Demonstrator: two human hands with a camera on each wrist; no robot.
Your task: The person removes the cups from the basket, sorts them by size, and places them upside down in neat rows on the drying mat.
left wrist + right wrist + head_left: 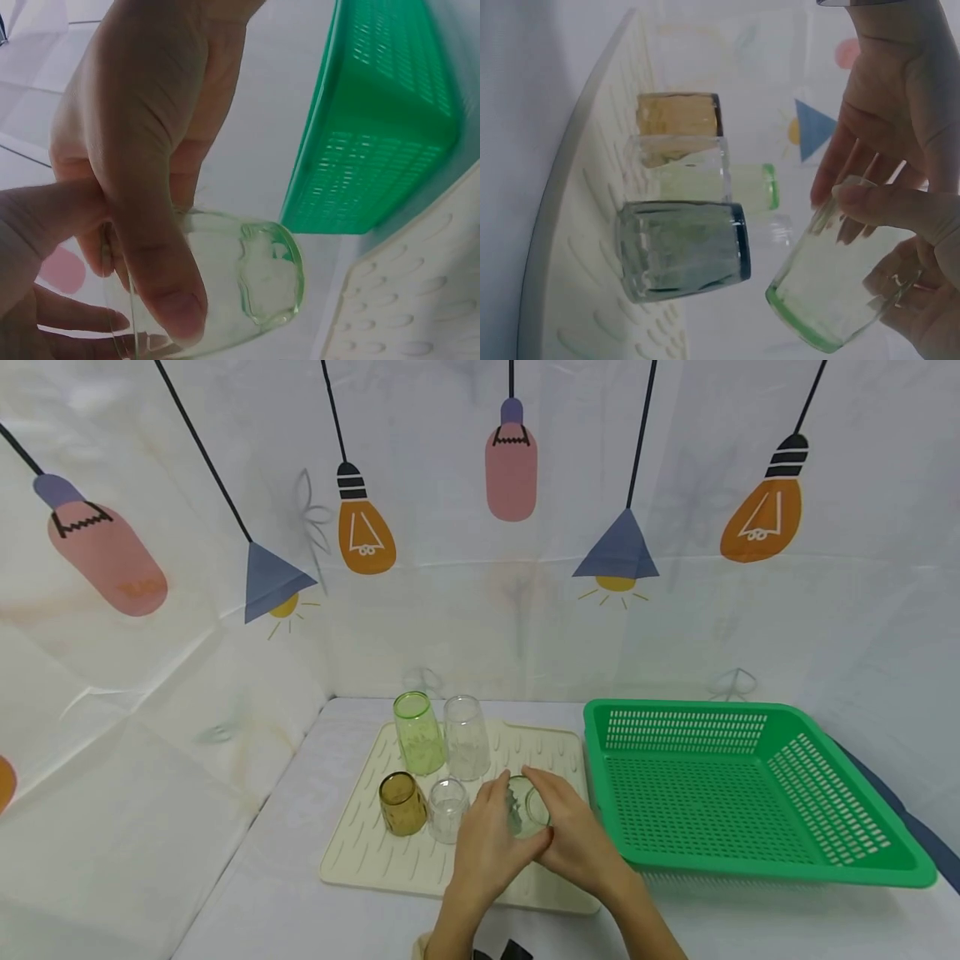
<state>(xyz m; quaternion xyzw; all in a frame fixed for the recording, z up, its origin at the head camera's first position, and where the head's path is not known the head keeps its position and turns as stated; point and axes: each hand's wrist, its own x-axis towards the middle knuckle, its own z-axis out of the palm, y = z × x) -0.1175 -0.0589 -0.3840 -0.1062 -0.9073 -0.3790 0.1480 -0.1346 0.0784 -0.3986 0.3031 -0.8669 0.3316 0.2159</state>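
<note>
Both hands hold a pale green drinking glass above the front right of the cream drying mat. My left hand grips its left side and my right hand its right, the thumbs close together near me. In the right wrist view the glass hangs tilted, its thick green base lowest, apart from the mat. Beside it a grey-blue glass stands on the mat. An amber glass, a short clear glass, a tall green glass and a tall clear glass stand further left.
A green slotted plastic basket stands right of the mat, close to its edge. White sheeting printed with lamps and bulbs rises behind and to the left of the white tabletop. Small black objects show at the bottom edge.
</note>
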